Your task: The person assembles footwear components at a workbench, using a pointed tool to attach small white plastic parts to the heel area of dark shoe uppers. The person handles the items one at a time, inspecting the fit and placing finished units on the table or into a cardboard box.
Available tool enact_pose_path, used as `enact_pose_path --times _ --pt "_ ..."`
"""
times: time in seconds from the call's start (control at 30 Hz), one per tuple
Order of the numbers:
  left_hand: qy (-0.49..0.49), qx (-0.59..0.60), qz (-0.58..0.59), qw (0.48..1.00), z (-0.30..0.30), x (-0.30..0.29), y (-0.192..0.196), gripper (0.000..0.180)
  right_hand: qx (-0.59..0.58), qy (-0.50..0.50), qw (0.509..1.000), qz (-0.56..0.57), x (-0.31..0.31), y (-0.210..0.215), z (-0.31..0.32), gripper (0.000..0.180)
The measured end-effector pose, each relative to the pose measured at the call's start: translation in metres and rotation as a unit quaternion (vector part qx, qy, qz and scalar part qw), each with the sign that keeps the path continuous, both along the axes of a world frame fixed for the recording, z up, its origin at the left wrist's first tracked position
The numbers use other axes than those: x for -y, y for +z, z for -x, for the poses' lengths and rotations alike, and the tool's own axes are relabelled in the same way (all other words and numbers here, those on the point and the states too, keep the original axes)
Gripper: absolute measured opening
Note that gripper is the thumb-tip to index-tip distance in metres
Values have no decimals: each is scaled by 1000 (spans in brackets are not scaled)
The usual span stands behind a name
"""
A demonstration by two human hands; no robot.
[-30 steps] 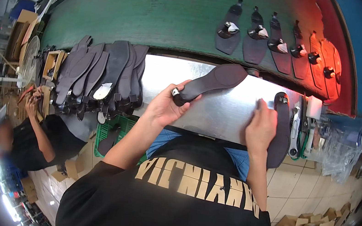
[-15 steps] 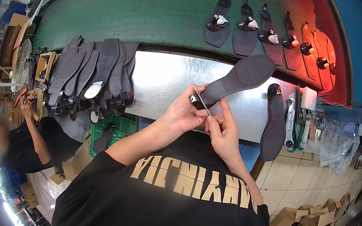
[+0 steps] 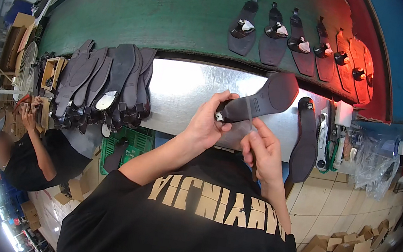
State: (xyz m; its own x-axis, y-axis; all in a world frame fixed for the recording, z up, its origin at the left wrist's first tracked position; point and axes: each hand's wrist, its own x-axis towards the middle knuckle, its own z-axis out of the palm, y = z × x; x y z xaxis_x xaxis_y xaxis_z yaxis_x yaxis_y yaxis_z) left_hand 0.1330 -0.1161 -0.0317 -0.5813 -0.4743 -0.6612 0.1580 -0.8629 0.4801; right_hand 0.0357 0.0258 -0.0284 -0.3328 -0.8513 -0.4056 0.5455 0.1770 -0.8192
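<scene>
My left hand (image 3: pixel 208 123) grips a dark sandal (image 3: pixel 261 101) at its narrow end, fingers wrapped round it. The underside of its sole faces up, with the wide forefoot pointing to the far right. A small whitish piece shows at the heel end by my left palm. Between thumb and fingers my right hand (image 3: pixel 266 151) pinches a thin light-coloured tool (image 3: pixel 250 110), blurred, whose tip lies against or just over the sole's side edge. I cannot tell what kind of tool it is. Another dark sandal (image 3: pixel 303 150) rests on the metal bench top (image 3: pixel 181 87) to the right.
Several sandals (image 3: pixel 240 43) stand in a row on the green surface (image 3: pixel 151 5), reddish light at right. A pile of dark soles (image 3: pixel 126 74) lies left, above a green crate (image 3: pixel 142 143). Scissors (image 3: pixel 333 144) and a plastic bag (image 3: pixel 376 166) lie right. A co-worker (image 3: pixel 38 154) works at far left.
My right hand has moved right, away from my left hand, and the tool has shifted from the heel end to mid-sole. The sandal has turned slightly, its wide end nearer me.
</scene>
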Motion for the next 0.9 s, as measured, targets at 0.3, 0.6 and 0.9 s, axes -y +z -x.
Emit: enact_pose_path --times 0.3,0.6,0.9 --pt "41 -9 345 937 5 -1 -10 63 132 -4 991 19 3 3 -19 39" --pt "62 14 258 964 2 5 -2 72 -329 -1 944 14 -2 4 -13 14" --pt "13 -60 231 971 -4 8 -12 80 -579 12 810 91 6 10 -17 8"
